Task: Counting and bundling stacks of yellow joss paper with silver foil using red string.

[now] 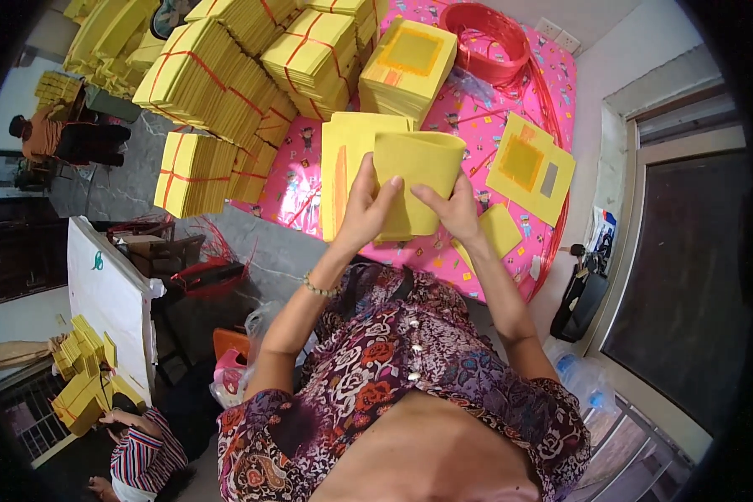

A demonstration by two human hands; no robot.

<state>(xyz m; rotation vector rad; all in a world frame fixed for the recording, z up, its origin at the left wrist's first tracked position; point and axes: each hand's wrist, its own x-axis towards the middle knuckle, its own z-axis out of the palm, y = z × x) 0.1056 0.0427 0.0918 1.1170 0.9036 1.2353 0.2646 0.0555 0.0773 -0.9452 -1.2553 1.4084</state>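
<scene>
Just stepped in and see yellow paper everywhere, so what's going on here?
A person holds a curled stack of yellow paper sheets in both hands, left hand and right hand, above a pink patterned mat. Yellow paper bundles tied with red string are piled behind it, and a coil of red string lies at the far end. At lower left, another person handles yellow paper too.

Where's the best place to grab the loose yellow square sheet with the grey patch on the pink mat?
Probably the yellow sheet is easiest at its near bottom corner, coming from the person's side: it lies flat on the pink mat, and that corner points toward the right hand, away from the red string.
</scene>
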